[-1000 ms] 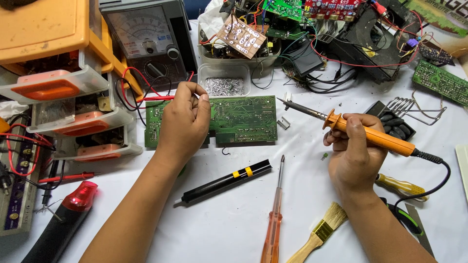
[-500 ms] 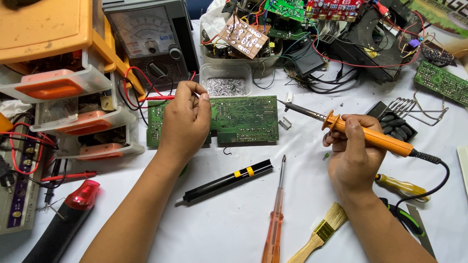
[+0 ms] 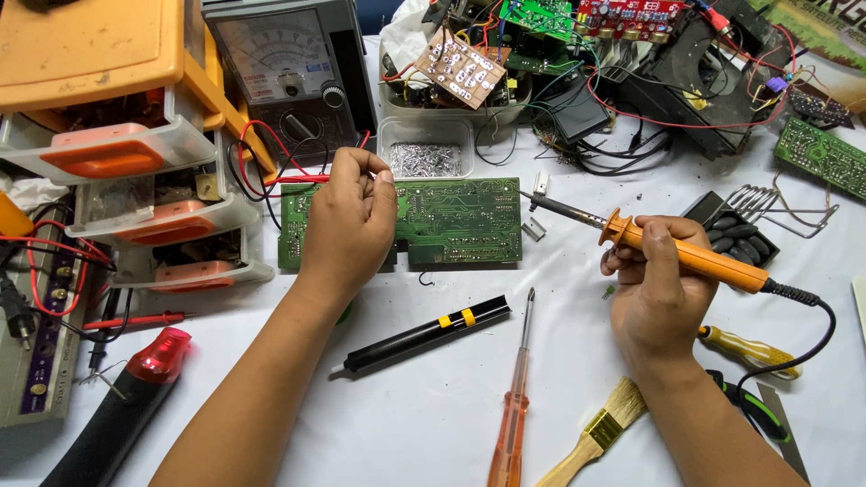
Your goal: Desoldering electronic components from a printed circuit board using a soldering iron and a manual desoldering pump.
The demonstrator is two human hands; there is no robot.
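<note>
On the white table (image 3: 433, 424), a green board (image 3: 451, 221) lies flat, solder side up, between the two hands. Over its left part rests the left hand (image 3: 347, 230), fingers curled shut and pinched at the top; what they pinch is too thin to make out. Its heel covers the board's lower left corner. Well to the right of the board, the right hand (image 3: 654, 289) is closed around the orange handle of a soldering iron (image 3: 667, 248). That iron slants up to the left, its dark tip just off the board's upper right corner, near a small metal clip (image 3: 532, 230); whether the tip touches the board I cannot tell.

Just below the board lie a black desoldering pump (image 3: 424, 335) and an orange screwdriver (image 3: 514, 406), with a brush (image 3: 600, 433) nearer the right wrist. Behind the board stand a tray of small metal parts (image 3: 426, 158) and an analog meter (image 3: 289, 72). Orange drawers (image 3: 135, 198) sit to the left.
</note>
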